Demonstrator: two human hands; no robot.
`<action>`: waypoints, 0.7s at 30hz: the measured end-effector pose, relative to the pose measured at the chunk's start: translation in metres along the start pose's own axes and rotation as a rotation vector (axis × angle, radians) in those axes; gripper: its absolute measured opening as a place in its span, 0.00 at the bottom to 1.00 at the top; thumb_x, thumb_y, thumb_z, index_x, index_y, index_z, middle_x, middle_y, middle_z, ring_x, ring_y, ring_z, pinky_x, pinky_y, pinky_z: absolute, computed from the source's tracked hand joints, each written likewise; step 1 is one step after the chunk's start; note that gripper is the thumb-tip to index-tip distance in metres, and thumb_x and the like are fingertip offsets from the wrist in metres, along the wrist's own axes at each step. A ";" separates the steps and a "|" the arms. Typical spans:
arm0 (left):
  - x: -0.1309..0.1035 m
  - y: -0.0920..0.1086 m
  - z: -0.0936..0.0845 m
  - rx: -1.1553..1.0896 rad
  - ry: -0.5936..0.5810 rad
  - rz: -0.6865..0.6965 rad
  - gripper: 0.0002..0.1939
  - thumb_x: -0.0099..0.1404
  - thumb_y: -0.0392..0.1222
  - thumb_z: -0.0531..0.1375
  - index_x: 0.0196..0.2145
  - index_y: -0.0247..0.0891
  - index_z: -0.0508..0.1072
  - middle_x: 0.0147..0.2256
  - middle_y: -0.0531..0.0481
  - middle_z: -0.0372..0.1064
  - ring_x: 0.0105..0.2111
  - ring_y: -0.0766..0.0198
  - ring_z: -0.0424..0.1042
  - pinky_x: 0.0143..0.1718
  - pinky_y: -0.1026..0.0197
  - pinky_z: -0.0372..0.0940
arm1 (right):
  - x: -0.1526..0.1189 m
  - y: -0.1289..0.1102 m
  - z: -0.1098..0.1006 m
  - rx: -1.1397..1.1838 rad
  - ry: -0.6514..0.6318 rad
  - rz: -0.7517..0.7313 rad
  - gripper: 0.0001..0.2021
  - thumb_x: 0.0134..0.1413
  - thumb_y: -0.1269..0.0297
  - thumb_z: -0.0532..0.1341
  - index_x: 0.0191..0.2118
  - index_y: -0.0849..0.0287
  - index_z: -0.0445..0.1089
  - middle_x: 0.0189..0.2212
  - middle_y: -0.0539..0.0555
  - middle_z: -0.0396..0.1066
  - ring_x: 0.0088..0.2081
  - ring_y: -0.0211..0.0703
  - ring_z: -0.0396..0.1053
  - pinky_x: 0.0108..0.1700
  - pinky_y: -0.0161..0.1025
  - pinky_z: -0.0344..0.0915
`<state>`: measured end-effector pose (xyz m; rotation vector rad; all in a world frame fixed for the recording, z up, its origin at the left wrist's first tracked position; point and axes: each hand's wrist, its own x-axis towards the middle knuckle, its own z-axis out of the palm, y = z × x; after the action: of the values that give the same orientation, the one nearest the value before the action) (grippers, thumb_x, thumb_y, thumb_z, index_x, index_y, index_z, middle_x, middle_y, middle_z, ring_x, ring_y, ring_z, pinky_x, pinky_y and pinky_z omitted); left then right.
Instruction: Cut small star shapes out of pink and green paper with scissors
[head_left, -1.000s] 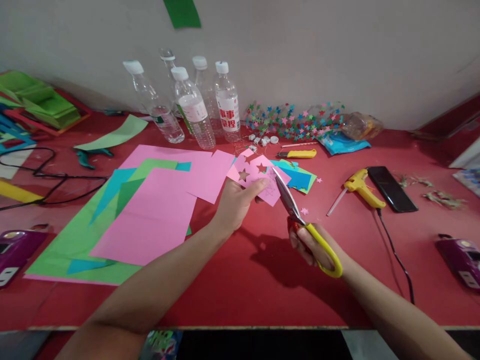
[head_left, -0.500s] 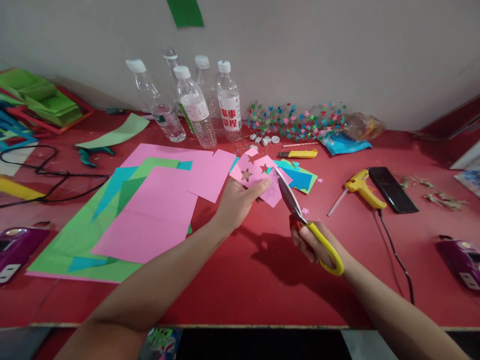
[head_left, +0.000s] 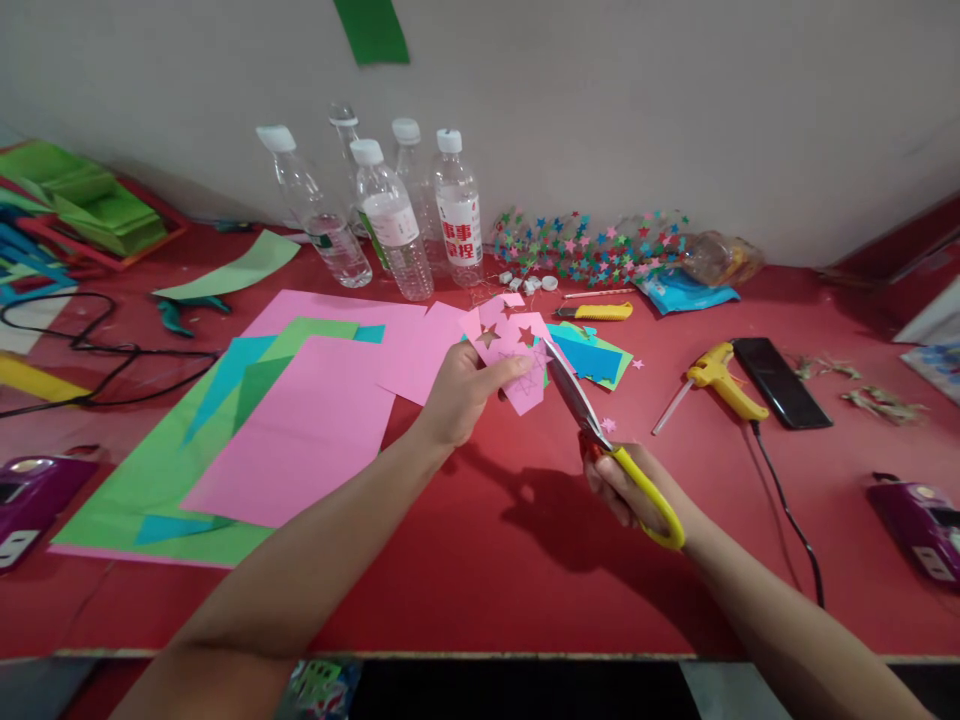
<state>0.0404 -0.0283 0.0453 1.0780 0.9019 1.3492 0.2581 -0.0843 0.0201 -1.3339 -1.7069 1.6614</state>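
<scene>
My left hand (head_left: 463,392) pinches a piece of pink paper (head_left: 529,388) between thumb and fingers. Star-shaped holes are cut through the paper, and a star is drawn in pencil on its lower part. In my right hand (head_left: 626,487) is a pair of scissors (head_left: 576,398) with yellow and red handles. The blades point up and left, their tips at the paper's right edge and looking nearly closed. A small pink paper star (head_left: 608,425) lies on the red table (head_left: 465,580) just beyond the scissors.
Pink, green and blue sheets (head_left: 292,440) lie left. Plastic bottles (head_left: 390,225) stand at the wall beside a bottle covered in stars (head_left: 592,245). A yellow cutter (head_left: 604,312), blue scraps (head_left: 589,358), a glue gun (head_left: 724,380) and a phone (head_left: 781,382) lie to the right.
The pink paper has shifted slightly left and turned in my left hand. Its right corner now looks trimmed away. The scissors have stayed almost in place.
</scene>
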 end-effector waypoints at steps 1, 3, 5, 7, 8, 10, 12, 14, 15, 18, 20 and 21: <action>0.000 0.001 0.001 -0.026 -0.012 -0.041 0.07 0.52 0.37 0.66 0.23 0.36 0.71 0.21 0.56 0.66 0.22 0.73 0.63 0.25 0.67 0.60 | 0.000 -0.001 0.000 -0.008 0.004 0.003 0.24 0.51 0.38 0.54 0.23 0.56 0.59 0.07 0.43 0.56 0.10 0.32 0.52 0.15 0.31 0.51; -0.001 0.003 0.003 -0.069 -0.073 -0.137 0.07 0.51 0.39 0.66 0.25 0.35 0.72 0.22 0.55 0.68 0.23 0.71 0.66 0.26 0.66 0.63 | 0.001 -0.001 0.001 -0.019 0.016 0.003 0.23 0.53 0.39 0.53 0.23 0.56 0.59 0.07 0.44 0.57 0.10 0.32 0.52 0.15 0.32 0.52; -0.002 0.004 0.005 -0.088 -0.153 -0.217 0.08 0.52 0.41 0.67 0.27 0.34 0.73 0.24 0.53 0.71 0.24 0.68 0.70 0.30 0.63 0.66 | 0.001 0.001 0.000 -0.025 0.022 -0.004 0.23 0.54 0.40 0.52 0.23 0.55 0.60 0.08 0.44 0.57 0.10 0.32 0.52 0.16 0.32 0.53; -0.002 0.005 0.005 -0.092 -0.175 -0.255 0.09 0.53 0.42 0.66 0.29 0.34 0.73 0.25 0.51 0.72 0.25 0.66 0.73 0.31 0.61 0.68 | 0.002 0.003 -0.001 -0.023 0.021 -0.015 0.22 0.56 0.41 0.52 0.23 0.55 0.60 0.08 0.44 0.58 0.10 0.33 0.53 0.16 0.32 0.53; -0.002 0.006 0.005 -0.092 -0.163 -0.253 0.08 0.54 0.41 0.66 0.29 0.34 0.73 0.25 0.51 0.72 0.24 0.66 0.73 0.31 0.61 0.68 | 0.002 0.005 -0.001 -0.022 0.022 -0.021 0.22 0.56 0.41 0.52 0.24 0.55 0.60 0.08 0.44 0.58 0.10 0.33 0.53 0.16 0.32 0.53; -0.001 0.009 0.003 -0.099 -0.115 -0.216 0.07 0.54 0.40 0.65 0.27 0.34 0.72 0.23 0.53 0.71 0.22 0.68 0.70 0.27 0.64 0.66 | 0.002 0.008 -0.002 -0.019 0.029 -0.033 0.23 0.56 0.40 0.53 0.24 0.56 0.60 0.08 0.44 0.58 0.10 0.33 0.53 0.16 0.32 0.53; 0.001 0.012 0.002 -0.129 -0.068 -0.186 0.06 0.54 0.37 0.65 0.25 0.34 0.70 0.20 0.55 0.68 0.20 0.72 0.66 0.23 0.68 0.61 | 0.003 0.011 -0.002 -0.017 0.034 -0.053 0.24 0.55 0.39 0.53 0.24 0.56 0.61 0.08 0.44 0.57 0.10 0.32 0.53 0.16 0.32 0.53; 0.003 0.013 0.002 -0.210 -0.045 -0.216 0.06 0.52 0.34 0.65 0.24 0.33 0.69 0.19 0.56 0.65 0.19 0.75 0.63 0.22 0.70 0.58 | 0.004 0.012 -0.001 -0.015 0.038 -0.069 0.25 0.54 0.37 0.53 0.23 0.56 0.60 0.08 0.44 0.57 0.10 0.32 0.53 0.16 0.32 0.53; 0.003 0.013 0.002 -0.265 -0.043 -0.251 0.06 0.51 0.33 0.65 0.24 0.32 0.69 0.19 0.56 0.64 0.19 0.76 0.61 0.22 0.70 0.57 | 0.004 0.012 0.000 -0.014 0.035 -0.070 0.25 0.54 0.37 0.53 0.23 0.56 0.60 0.08 0.44 0.57 0.10 0.32 0.53 0.15 0.32 0.53; 0.003 0.010 0.005 -0.418 -0.055 -0.344 0.06 0.51 0.32 0.65 0.23 0.30 0.70 0.20 0.56 0.61 0.19 0.77 0.58 0.23 0.71 0.57 | 0.004 0.011 0.002 -0.008 0.033 -0.059 0.24 0.54 0.38 0.54 0.24 0.56 0.60 0.08 0.44 0.57 0.10 0.32 0.53 0.15 0.32 0.53; 0.002 0.008 0.007 -0.467 -0.049 -0.366 0.05 0.52 0.32 0.65 0.24 0.29 0.71 0.20 0.56 0.61 0.20 0.77 0.58 0.23 0.71 0.57 | 0.004 0.009 0.003 -0.010 0.038 -0.045 0.24 0.54 0.40 0.53 0.24 0.56 0.61 0.08 0.44 0.58 0.10 0.32 0.53 0.15 0.32 0.53; 0.001 0.007 0.008 -0.471 -0.037 -0.365 0.05 0.52 0.32 0.65 0.25 0.29 0.72 0.20 0.56 0.61 0.20 0.77 0.59 0.23 0.71 0.57 | 0.003 0.008 0.004 -0.013 0.042 -0.038 0.23 0.54 0.40 0.53 0.24 0.57 0.61 0.08 0.44 0.58 0.10 0.32 0.54 0.15 0.32 0.53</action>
<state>0.0464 -0.0283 0.0542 0.5428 0.6656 1.1504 0.2562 -0.0849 0.0105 -1.3243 -1.7109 1.5927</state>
